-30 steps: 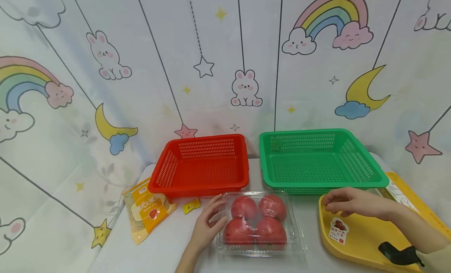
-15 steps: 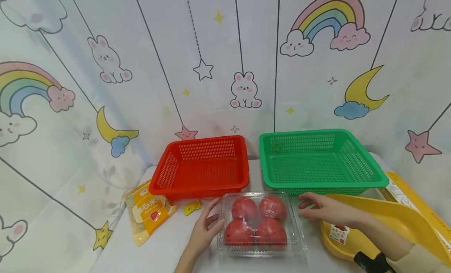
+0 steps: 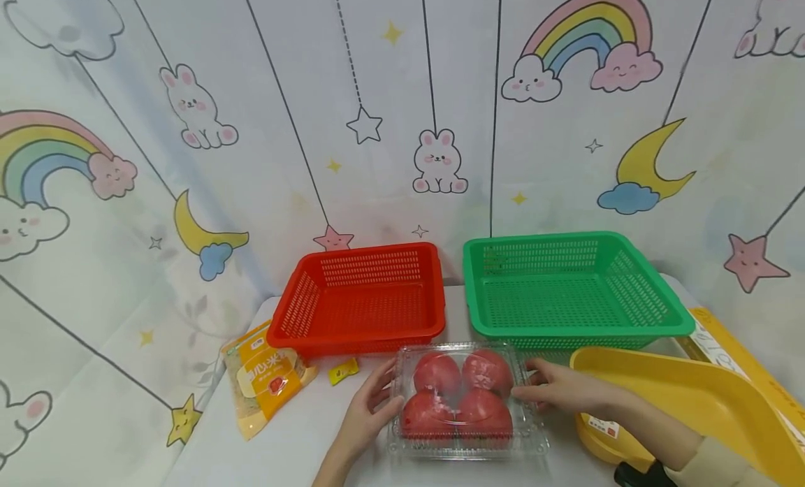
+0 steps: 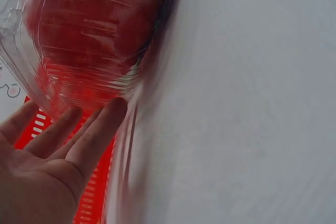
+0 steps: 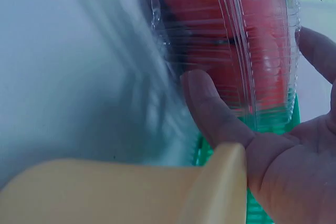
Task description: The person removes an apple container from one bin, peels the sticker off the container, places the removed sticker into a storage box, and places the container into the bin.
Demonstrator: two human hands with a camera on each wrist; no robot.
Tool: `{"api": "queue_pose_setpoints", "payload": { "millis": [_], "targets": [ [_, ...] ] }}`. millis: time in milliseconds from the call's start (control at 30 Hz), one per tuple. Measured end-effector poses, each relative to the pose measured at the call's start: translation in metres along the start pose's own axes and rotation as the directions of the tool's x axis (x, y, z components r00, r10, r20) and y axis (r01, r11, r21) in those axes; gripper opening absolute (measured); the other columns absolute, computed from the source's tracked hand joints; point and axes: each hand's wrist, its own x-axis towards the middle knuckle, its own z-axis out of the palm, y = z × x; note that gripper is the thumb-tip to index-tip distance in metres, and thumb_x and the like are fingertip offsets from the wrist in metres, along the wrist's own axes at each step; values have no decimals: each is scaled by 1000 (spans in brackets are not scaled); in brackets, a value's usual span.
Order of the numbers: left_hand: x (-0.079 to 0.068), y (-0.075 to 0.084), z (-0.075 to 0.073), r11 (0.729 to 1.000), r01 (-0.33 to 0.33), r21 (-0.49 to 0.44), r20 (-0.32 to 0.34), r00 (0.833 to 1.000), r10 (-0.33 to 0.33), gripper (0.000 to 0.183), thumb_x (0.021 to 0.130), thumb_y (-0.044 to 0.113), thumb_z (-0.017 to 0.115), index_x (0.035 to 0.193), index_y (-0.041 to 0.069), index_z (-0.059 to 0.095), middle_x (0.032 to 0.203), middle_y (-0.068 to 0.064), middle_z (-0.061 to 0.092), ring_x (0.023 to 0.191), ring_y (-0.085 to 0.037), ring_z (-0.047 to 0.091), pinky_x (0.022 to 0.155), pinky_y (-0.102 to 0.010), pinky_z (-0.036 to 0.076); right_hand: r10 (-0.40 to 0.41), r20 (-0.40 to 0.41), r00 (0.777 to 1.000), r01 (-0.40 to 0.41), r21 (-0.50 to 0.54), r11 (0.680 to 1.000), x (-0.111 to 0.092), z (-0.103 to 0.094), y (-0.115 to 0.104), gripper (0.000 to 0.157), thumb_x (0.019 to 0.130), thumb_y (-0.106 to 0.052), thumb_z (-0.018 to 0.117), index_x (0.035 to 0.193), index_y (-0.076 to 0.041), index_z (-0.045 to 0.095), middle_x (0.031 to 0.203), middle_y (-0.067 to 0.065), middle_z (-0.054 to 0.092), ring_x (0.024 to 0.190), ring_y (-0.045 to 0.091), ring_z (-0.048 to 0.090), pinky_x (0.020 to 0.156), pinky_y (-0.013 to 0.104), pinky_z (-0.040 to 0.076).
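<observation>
A clear plastic box (image 3: 468,448) of several red tomatoes (image 3: 484,411) stands lid closed on the white table. At its left side is my left hand (image 3: 367,411), fingers loosely bent and spread; in the left wrist view its fingertips (image 4: 116,109) come up against the box's lower side. My right hand (image 3: 556,388) is at the opposite side, thumb near the lid's edge. The right wrist view shows one of its fingers (image 5: 202,90) touching the side wall, with the thumb (image 5: 315,51) by the upper rim. The other right fingers are hidden.
Behind the box stand a red basket (image 3: 358,340) and a green basket (image 3: 578,329). A yellow tray (image 3: 679,396) lies to the right, over a flat orange-and-white package (image 3: 748,361). On the left are an orange food bag (image 3: 273,379) and a small yellow packet (image 3: 342,370).
My right hand has moved left from over the yellow tray to the right side of the tomato box. My left hand has stayed beside the box. The box has not moved.
</observation>
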Motion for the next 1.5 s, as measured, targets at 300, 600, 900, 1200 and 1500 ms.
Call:
{"api": "queue_pose_setpoints", "payload": {
  "millis": [300, 600, 900, 1200, 1500],
  "targets": [
    [-1, 0, -1, 998, 9, -69, 25, 1000, -7, 62, 97, 16, 65, 154, 10, 39, 152, -21, 44, 136, -40, 45, 110, -54, 38, 12, 0, 1000, -12, 91, 996, -1, 8, 1, 75, 98, -27, 66, 141, 16, 23, 117, 20, 61, 101, 32, 64, 89, 50, 55],
    [-1, -2, -4, 991, 11, -134, 43, 999, -5, 61, 97, 7, 62, 154, 7, 37, 153, -23, 41, 139, -40, 41, 109, -30, 40, 72, -91, 993, -49, 240, 969, -2, 28, 1, 80, 97, -27, 68, 146, 4, 11, 112, 19, 60, 88, 27, 62, 79, 42, 56],
    [0, -4, -5, 984, 21, -174, 62, 998, -10, 61, 98, 8, 61, 154, 7, 36, 153, -24, 40, 138, -42, 41, 104, -23, 43, 109, -118, 987, -59, 362, 930, -1, 41, 5, 86, 95, -25, 68, 149, -6, 4, 104, 16, 53, 79, 23, 55, 71, 37, 50],
    [-1, 1, -6, 983, 52, -175, 66, 997, -41, 62, 98, 12, 62, 155, 8, 36, 153, -23, 40, 137, -41, 43, 107, -42, 44, 108, -140, 984, -28, 477, 878, -1, 46, 10, 84, 94, -16, 67, 149, -8, 4, 111, 20, 55, 86, 25, 62, 76, 41, 55],
    [-8, 6, -10, 985, 108, -134, 85, 992, -97, 65, 98, 19, 64, 155, 9, 35, 153, -22, 42, 137, -39, 45, 108, -44, 43, 103, -135, 985, -15, 536, 844, -4, 51, 13, 85, 93, -14, 65, 149, -10, 2, 106, 17, 61, 88, 25, 65, 79, 42, 55]
  ]
}}
